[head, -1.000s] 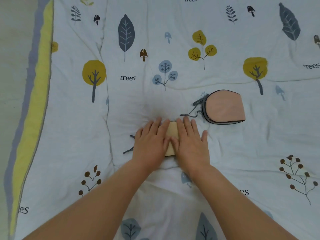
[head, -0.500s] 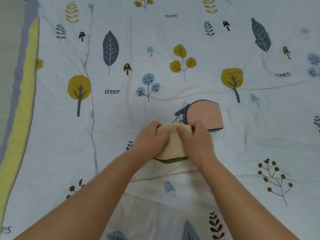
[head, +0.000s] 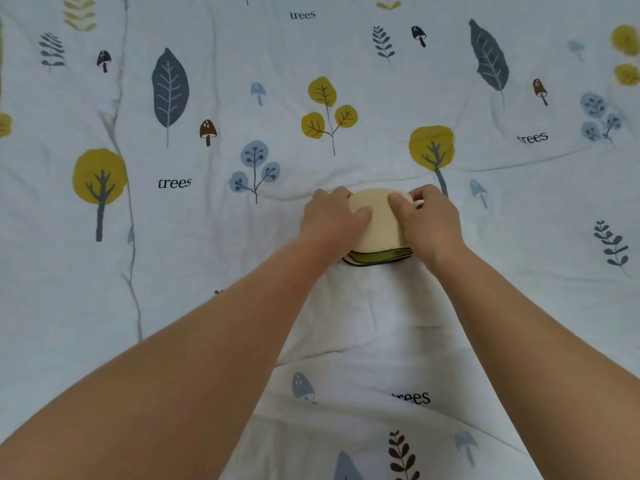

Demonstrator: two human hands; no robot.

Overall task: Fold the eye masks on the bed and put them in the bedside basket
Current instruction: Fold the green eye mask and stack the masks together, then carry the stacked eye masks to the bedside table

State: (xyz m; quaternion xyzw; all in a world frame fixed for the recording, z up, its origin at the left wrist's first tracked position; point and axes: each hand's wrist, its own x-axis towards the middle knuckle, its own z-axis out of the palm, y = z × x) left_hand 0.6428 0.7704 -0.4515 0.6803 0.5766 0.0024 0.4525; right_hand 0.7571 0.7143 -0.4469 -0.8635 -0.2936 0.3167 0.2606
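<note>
A folded cream eye mask [head: 381, 225] with a green edge lies in the middle of the bed. Under its near edge shows a thin pink and dark rim of a second folded mask [head: 349, 259], otherwise hidden beneath it. My left hand [head: 329, 221] grips the cream mask's left side, thumb on top. My right hand [head: 433, 221] grips its right side, thumb pressed on the top. Both hands are closed on the stack. No basket is in view.
The white quilt [head: 207, 271], printed with trees, leaves and mushrooms, fills the whole view and has a few creases. A raised fold [head: 363, 355] runs across it just below my hands.
The cream mask went from being pressed flat under both palms to being lifted and carried right and away onto the pink mask, which is now almost fully covered.
</note>
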